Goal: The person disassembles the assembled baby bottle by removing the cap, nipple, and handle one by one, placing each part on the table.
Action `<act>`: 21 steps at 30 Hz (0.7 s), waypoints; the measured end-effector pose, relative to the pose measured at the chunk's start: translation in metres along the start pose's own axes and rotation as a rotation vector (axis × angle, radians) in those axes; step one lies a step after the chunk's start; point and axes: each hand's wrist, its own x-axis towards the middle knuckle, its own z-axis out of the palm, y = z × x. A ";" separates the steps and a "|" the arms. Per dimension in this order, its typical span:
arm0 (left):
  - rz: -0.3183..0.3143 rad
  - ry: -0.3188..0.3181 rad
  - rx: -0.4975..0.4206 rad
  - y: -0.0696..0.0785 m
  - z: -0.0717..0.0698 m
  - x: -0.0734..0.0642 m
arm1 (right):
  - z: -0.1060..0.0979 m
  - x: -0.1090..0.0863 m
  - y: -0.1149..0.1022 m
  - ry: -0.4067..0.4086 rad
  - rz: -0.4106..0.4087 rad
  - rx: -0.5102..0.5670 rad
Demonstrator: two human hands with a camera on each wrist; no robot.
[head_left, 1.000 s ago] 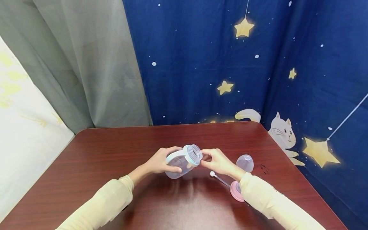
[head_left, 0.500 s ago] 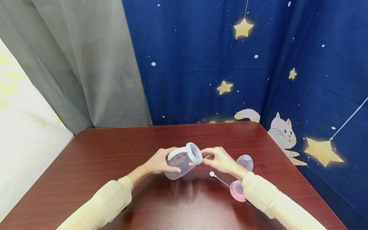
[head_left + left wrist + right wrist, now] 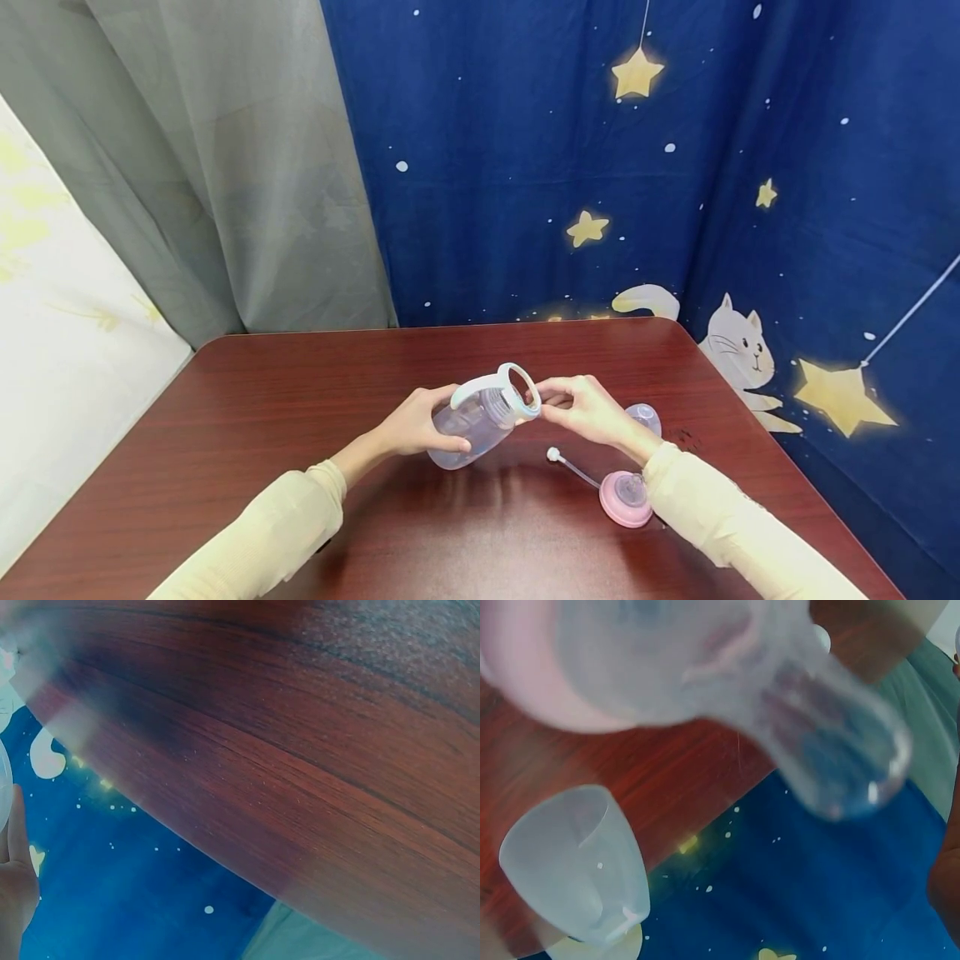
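Note:
In the head view my left hand grips the body of a clear baby bottle, tilted with its open neck up and to the right. A white handle ring sits off the threaded neck, at the bottle's mouth. The fingers of my right hand pinch the ring's right edge. Below the right wrist lies a pink collar with a clear nipple and a thin straw; the nipple looms large in the right wrist view. Only the left hand's edge shows in the left wrist view.
A clear dome cap stands on the table behind the right forearm, partly hidden by it; the same cap appears in the right wrist view. The dark red table ends at a grey curtain and a blue starry curtain.
The handle ring has slid up off the bottle's threaded neck, drawn rightward by my right hand. My left hand stays nearly still around the bottle.

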 end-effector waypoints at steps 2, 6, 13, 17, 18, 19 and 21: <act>-0.010 -0.005 0.000 0.001 0.000 0.000 | -0.003 -0.001 -0.001 0.000 0.007 0.011; -0.020 -0.010 -0.004 0.001 0.001 0.000 | -0.009 -0.002 -0.003 0.012 0.015 -0.004; 0.003 0.002 0.027 0.001 0.002 0.000 | -0.017 -0.005 -0.006 0.044 0.098 -0.020; 0.007 0.001 0.020 0.000 0.003 0.000 | -0.024 -0.005 -0.009 0.053 0.083 -0.039; 0.005 -0.002 0.014 0.001 0.003 0.000 | -0.026 -0.005 -0.010 0.054 0.068 -0.047; 0.004 -0.005 0.007 0.001 0.003 0.000 | -0.028 -0.005 -0.011 0.055 0.054 -0.059; -0.001 -0.011 0.000 0.001 0.003 0.000 | -0.032 -0.005 -0.013 0.059 0.032 -0.078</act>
